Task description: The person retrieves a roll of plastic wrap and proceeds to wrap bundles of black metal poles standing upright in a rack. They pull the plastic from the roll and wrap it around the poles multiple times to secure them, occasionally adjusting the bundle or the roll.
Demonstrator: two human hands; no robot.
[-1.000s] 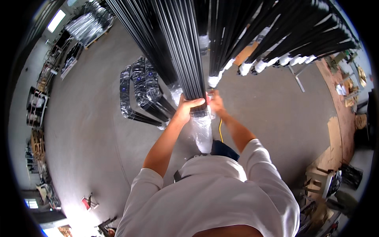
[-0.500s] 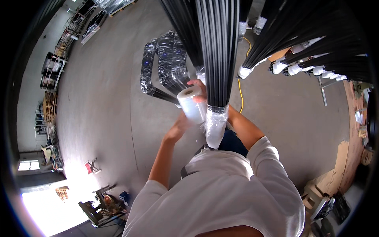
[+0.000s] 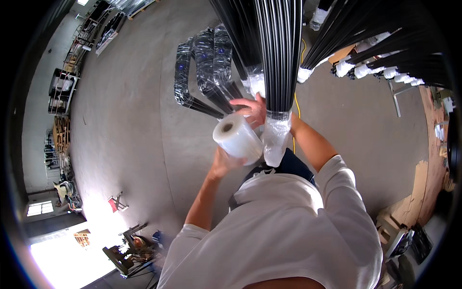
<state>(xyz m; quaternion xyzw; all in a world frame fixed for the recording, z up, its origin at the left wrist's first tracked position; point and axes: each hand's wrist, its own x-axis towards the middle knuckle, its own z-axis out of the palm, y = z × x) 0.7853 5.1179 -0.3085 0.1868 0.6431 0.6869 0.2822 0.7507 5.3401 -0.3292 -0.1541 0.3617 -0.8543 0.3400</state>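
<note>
My left hand [image 3: 226,163] is closed around the lower end of a thick roll of clear stretch film [image 3: 239,139], tilted with its cored end up. Just right of the roll is a bundle of long black bars [image 3: 279,58]. Clear film wraps the bundle's near end [image 3: 276,137], close to my waist. Reaching behind the bundle from the right, my right hand [image 3: 254,110] comes out on its left side. Its fingers are spread beside the top of the roll and hold nothing; the bundle hides my wrist.
Film-wrapped black frames [image 3: 204,62] stand just beyond the roll. More black bundles with white-wrapped ends [image 3: 361,71] fan out at the far right. A yellow cable [image 3: 296,103] runs along the grey floor. Machinery [image 3: 130,253] stands at the lower left, near a bright doorway.
The film roll has swung nearer to me and tilted, moving lower beside the bundle. My right hand has come away from the roll, its fingers now spread. The whole view has shifted slightly.
</note>
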